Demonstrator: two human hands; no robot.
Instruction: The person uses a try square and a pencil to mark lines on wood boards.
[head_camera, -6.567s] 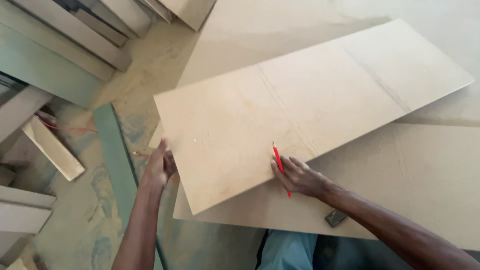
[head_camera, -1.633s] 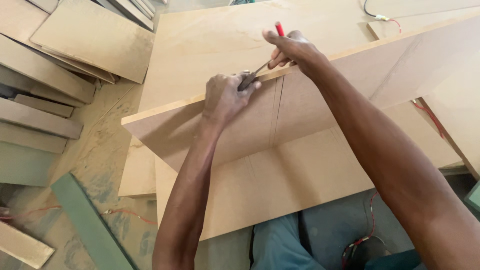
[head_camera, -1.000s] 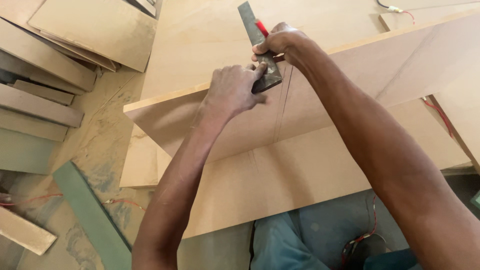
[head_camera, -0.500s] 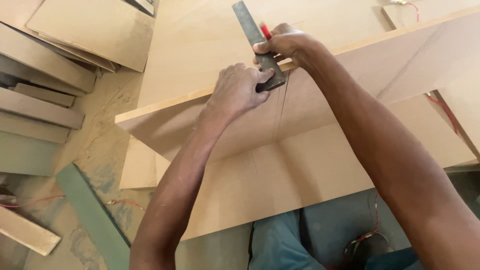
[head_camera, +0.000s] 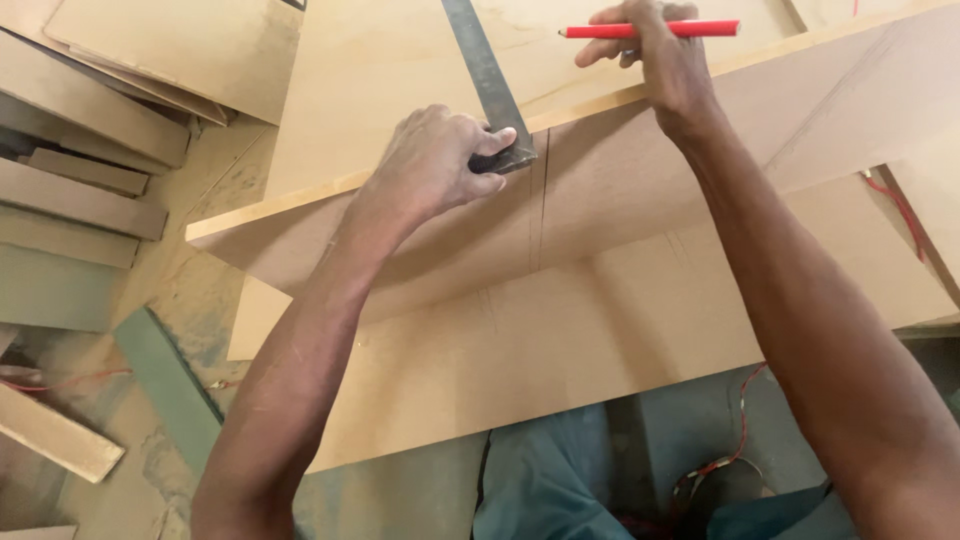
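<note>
Square set on the board's top edge, pencil lifted clear.

Left hand is closed around the stock of the metal try square, pressing it against the upper edge of the tilted fibreboard panel; the blade runs away from the hand over the flat sheet behind. Right hand pinches the red pencil sideways, just above the edge, tip not touching. Two pencil lines already run down the panel face right below the square; no mark visible across the edge yet, so edge marking looks pending.
</note>
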